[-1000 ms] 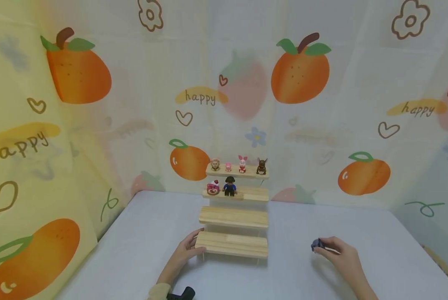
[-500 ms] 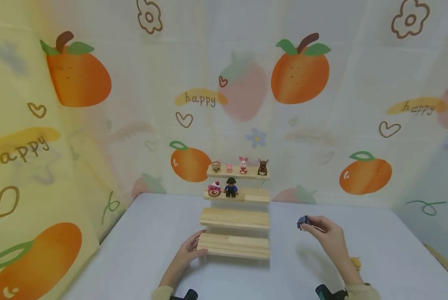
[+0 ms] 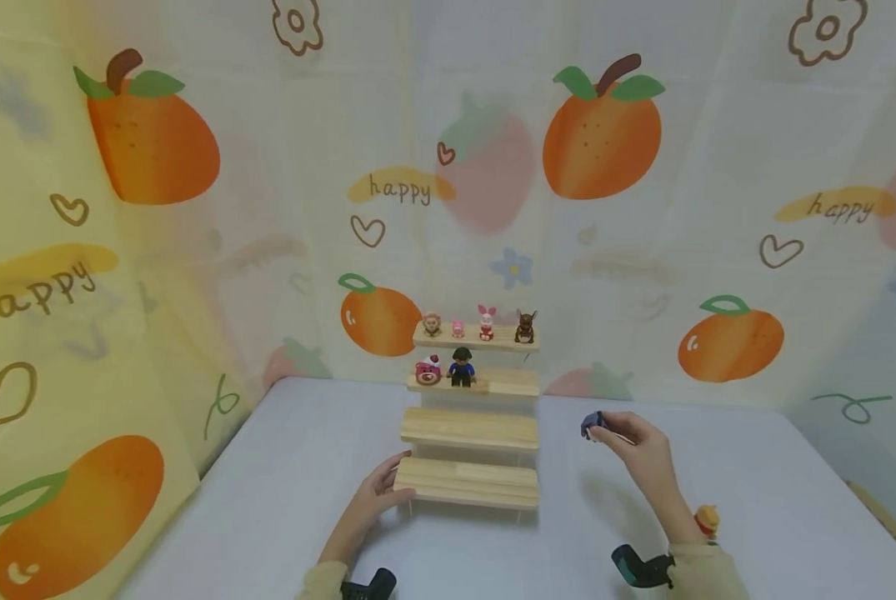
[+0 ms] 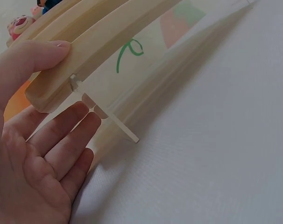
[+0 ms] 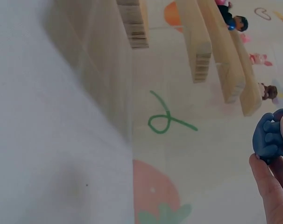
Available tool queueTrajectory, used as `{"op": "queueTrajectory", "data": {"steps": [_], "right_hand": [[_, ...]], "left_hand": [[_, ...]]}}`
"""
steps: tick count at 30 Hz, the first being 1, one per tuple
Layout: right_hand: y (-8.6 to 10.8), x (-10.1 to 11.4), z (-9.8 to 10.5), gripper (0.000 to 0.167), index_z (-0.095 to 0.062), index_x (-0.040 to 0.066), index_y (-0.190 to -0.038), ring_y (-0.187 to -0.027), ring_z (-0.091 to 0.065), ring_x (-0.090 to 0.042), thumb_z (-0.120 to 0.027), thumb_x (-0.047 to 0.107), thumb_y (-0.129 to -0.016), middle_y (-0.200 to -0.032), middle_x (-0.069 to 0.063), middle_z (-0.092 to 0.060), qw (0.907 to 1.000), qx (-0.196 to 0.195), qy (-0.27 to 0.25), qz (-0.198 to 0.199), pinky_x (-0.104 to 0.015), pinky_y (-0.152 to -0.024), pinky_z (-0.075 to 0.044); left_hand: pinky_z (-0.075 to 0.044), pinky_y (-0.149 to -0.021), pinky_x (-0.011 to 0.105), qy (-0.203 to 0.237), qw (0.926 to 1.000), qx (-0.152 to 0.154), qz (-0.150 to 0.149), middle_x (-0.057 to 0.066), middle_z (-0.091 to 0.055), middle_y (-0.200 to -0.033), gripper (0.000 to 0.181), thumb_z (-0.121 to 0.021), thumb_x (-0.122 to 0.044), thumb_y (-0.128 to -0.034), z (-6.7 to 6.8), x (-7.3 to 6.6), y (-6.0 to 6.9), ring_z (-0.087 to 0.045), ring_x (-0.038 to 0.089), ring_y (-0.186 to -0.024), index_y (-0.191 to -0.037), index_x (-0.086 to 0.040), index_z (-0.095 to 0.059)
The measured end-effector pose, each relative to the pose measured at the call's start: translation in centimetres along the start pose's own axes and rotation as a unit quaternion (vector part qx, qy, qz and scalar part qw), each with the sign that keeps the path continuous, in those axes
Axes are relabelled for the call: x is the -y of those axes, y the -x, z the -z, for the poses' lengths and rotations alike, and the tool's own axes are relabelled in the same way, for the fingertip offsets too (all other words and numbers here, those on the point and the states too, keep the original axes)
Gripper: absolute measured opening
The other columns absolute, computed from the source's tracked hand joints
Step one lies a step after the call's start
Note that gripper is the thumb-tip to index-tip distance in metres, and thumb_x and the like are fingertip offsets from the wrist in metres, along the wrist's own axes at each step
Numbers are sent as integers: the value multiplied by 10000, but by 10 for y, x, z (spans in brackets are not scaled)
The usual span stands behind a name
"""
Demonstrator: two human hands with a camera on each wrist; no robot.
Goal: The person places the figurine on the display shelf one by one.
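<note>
A stepped wooden display shelf [image 3: 468, 482] stands on the white table. My left hand [image 3: 378, 498] holds the left end of its lowest board, with the thumb on top; in the left wrist view the fingers [image 4: 67, 133] lie below, near the clear side support. Right of the shelf, my right hand [image 3: 645, 457] pinches a small blue-grey figurine [image 3: 591, 425] above the table. Its rounded blue limbs show in the right wrist view. On the second board from the top sit a pink bear figurine [image 3: 428, 372] and a dark-capped toy figure [image 3: 462, 367] in blue and black.
Several figurines line the top board, among them a pink long-eared one [image 3: 487, 323] and a brown big-eared one [image 3: 525, 327]. A yellow-and-red figurine [image 3: 707, 520] stands beside my right forearm. A fruit-printed curtain [image 3: 485, 167] encloses the table's back and sides.
My right hand has moved left and away from me with the blue-grey figurine, nearer the shelf. The yellow-and-red figurine has come into sight by that forearm. My left hand keeps its hold.
</note>
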State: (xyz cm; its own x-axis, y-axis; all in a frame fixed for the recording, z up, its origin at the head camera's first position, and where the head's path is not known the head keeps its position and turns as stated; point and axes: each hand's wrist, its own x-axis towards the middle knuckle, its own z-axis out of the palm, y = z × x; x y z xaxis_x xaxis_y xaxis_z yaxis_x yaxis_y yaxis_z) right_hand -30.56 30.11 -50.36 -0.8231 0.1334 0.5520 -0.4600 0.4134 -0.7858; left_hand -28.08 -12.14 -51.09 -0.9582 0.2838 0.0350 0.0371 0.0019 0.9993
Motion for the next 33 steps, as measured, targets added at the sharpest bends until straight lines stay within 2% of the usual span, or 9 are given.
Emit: {"op": "queueTrajectory", "data": {"steps": [6, 7, 20, 21, 25, 27, 28, 32, 33], "right_hand": [[-12, -9, -11, 299, -658, 173, -1050, -874, -604, -160, -714, 235, -763, -959, -17, -643, 9997, 104, -133, 168, -223, -735, -486], [-16, -29, -14, 314, -654, 201, -1054, -876, -601, -150, -721, 253, -753, -966, 0, -638, 9998, 44, 98, 140, -210, -727, -484], [-35, -40, -27, 306, -643, 232, -1050, -876, -598, -124, -707, 308, -761, -959, 38, -636, 9986, 326, 295, 286, -212, -730, -482], [-33, -17, -27, 298, -649, 198, -1049, -876, -602, -142, -703, 286, -769, -956, 11, -641, 9985, 397, 59, 365, -229, -743, -483], [-36, -6, -33, 316, -648, 146, -1073, -876, -604, -146, -710, 213, -770, -969, -29, -643, 9976, 399, -136, 551, -203, -740, -477], [-35, 16, -32, 329, -641, 115, -1089, -883, -603, -162, -706, 187, -775, -980, -52, -640, 9972, 491, -315, 474, -222, -740, -484], [-36, 4, -34, 337, -639, 140, -1097, -879, -602, -140, -709, 199, -773, -981, -32, -640, 9981, 427, -157, 411, -195, -721, -482], [-32, 51, -29, 319, -640, 86, -1076, -869, -602, -188, -702, 182, -779, -965, -74, -639, 9958, 570, -650, 302, -279, -715, -504], [-32, 47, -29, 299, -647, 94, -1061, -856, -604, -169, -704, 172, -778, -952, -60, -643, 9958, 520, -664, 369, -249, -702, -502]], "left_hand": [[-380, -921, 362, 18, 10000, -49, 28, 241, -406, -1301, 728, -698, -159, -779, 1, -1, -1, -475, 292, -1121, -1355, 41, -300], [-379, -922, 361, 4, 10000, -66, 28, 239, -408, -1300, 729, -700, -164, -777, 1, -1, -1, -474, 291, -1121, -1354, 40, -303], [-361, -937, 377, -37, 10000, -26, 41, 227, -406, -1307, 740, -701, -193, -777, 3, 4, -1, -463, 286, -1134, -1360, 33, -305], [-356, -940, 383, -18, 10000, -26, 31, 230, -408, -1305, 736, -699, -188, -778, 3, 3, -1, -461, 289, -1135, -1360, 33, -306], [-359, -937, 389, -84, 9999, -49, 26, 230, -419, -1296, 729, -697, -186, -781, 3, 1, -2, -469, 290, -1127, -1358, 35, -309], [-362, -935, 388, -40, 10000, -27, 41, 231, -418, -1296, 725, -695, -174, -783, 3, 1, -2, -470, 290, -1125, -1358, 37, -308], [-364, -933, 390, -63, 10000, -22, 32, 232, -416, -1297, 723, -691, -175, -787, 3, 1, -2, -470, 290, -1124, -1359, 39, -304], [-344, -947, 410, 12, 10000, 2, 59, 227, -416, -1299, 722, -688, -173, -790, 1, 0, -1, -466, 291, -1128, -1360, 40, -299], [-336, -952, 417, 34, 10000, -1, 92, 226, -418, -1298, 723, -690, -170, -787, 0, 0, -1, -464, 292, -1131, -1359, 40, -301]]}}
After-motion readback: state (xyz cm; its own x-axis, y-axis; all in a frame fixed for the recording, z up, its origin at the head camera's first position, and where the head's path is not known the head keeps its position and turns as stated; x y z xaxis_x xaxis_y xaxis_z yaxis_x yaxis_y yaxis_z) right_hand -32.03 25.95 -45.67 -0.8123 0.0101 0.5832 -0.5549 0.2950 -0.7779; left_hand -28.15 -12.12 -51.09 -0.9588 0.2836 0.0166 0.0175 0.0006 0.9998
